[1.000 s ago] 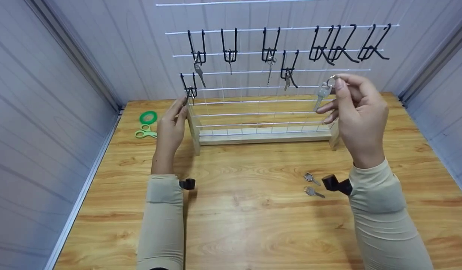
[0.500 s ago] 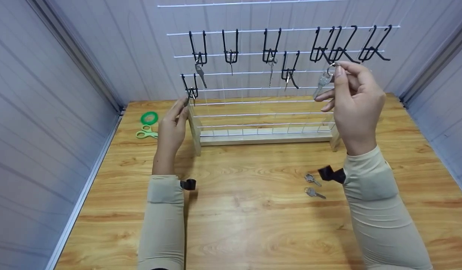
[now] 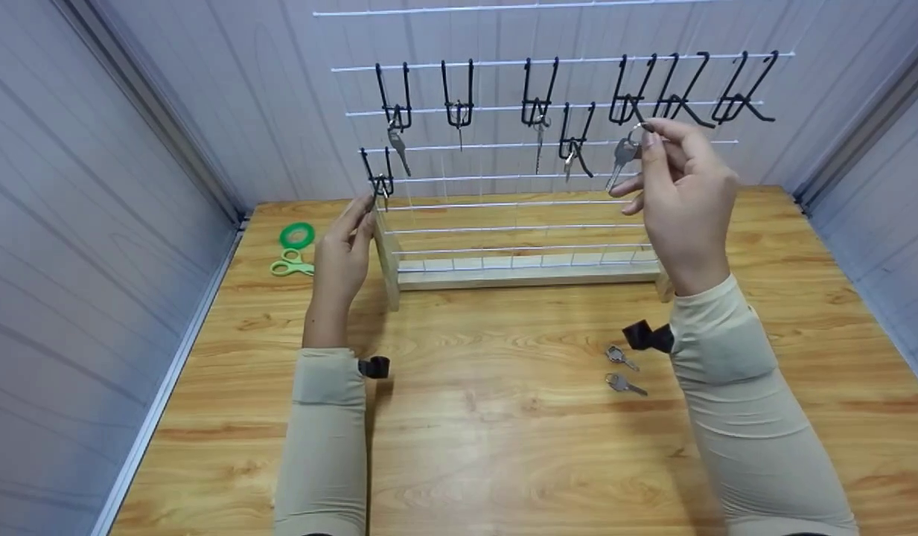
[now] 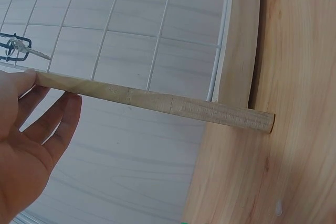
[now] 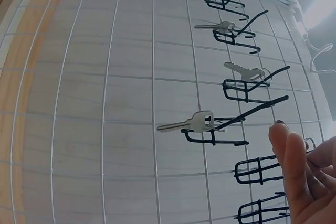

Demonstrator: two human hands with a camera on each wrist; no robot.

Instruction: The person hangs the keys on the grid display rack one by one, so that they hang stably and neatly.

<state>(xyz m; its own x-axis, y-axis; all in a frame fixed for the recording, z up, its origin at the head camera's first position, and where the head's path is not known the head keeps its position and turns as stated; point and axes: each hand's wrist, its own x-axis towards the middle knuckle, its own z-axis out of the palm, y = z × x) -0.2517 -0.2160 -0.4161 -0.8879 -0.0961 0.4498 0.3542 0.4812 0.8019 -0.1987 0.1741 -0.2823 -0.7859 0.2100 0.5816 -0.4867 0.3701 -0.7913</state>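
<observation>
My right hand (image 3: 686,193) pinches the ring of a silver key (image 3: 624,158) between thumb and index finger. The key dangles below the ring, which is right at the tip of a black wire hook (image 3: 616,93) on the white grid rack (image 3: 518,228). In the right wrist view the pinched fingertips are near the hooks, and the hand hides most of the held key. With thumb and fingers on either side, my left hand (image 3: 343,253) grips the rack's wooden side post (image 4: 157,103). Several other hooks carry keys, such as the hanging key (image 5: 197,123).
Two loose keys, an upper key (image 3: 620,357) and a lower key (image 3: 626,384), lie on the wooden table (image 3: 488,447). Left of the rack are green tape (image 3: 296,225) and green scissors (image 3: 286,266). Two more black hooks hang without keys at the rack's right.
My right hand has risen and moved left with the key, up to the hook's tip. That hook has shifted slightly left. The left hand stays on the post.
</observation>
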